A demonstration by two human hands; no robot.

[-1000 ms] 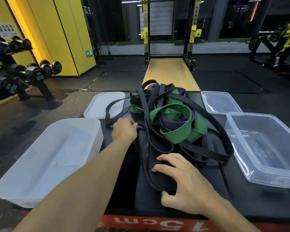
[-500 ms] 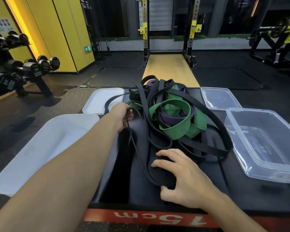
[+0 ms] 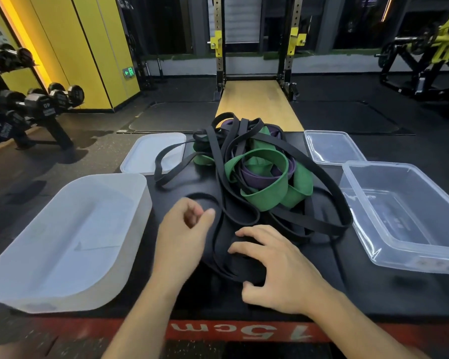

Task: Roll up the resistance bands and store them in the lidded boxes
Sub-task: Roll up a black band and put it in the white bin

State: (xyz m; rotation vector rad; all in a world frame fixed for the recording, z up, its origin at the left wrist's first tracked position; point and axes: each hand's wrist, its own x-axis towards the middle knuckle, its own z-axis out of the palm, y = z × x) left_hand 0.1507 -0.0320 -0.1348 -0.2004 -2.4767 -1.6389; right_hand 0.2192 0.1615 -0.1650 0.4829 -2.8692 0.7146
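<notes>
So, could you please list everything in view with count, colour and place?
black bands: several, black, tangled on the platform
green bands: count unclear, green, in the tangle
purple band: at least one, purple, inside a green loop
white box: one, white, left
white lid: one, white, behind the white box
clear box: one, clear, right
clear lid: one, clear, behind the clear box
platform: one, black with red front edge, underneath
dumbbells: several, black, far left
squat rack: one, black and yellow, far centre
left hand: one, curled beside a thin black band, grip unclear
right hand: one, fingers spread on a wide black band
</notes>
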